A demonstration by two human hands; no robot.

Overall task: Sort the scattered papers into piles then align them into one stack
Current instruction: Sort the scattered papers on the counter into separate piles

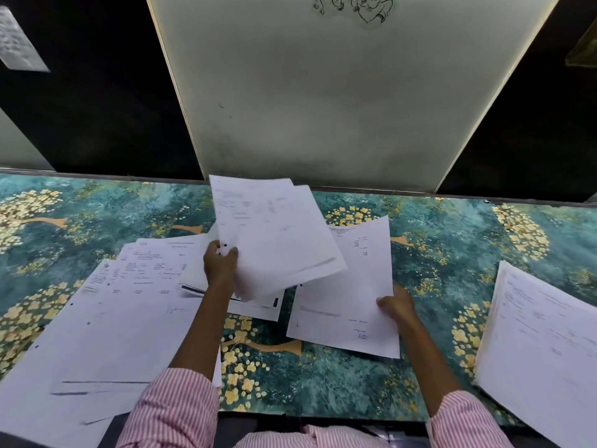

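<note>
Teal flowered tablecloth [436, 260] is seen below a pale panel [339, 108] at upper centre. A bundle of sheets [277, 234] is gripped and held raised at centre frame by the left hand [220, 263], while a single sheet [349, 302] just right of centre is pinched at its edge by the right hand [395, 307], fingers apparently hidden beneath. Scattered papers [129, 302] are spread at lower left, and a pile [542, 344] is set at the right edge.

The table [339, 383] has a teal surface printed with yellow flowers. Loose sheets [113, 318] lie fanned and overlapping at its left. A stack [542, 344] lies at its right. One sheet [258, 310] lies at centre.
</note>
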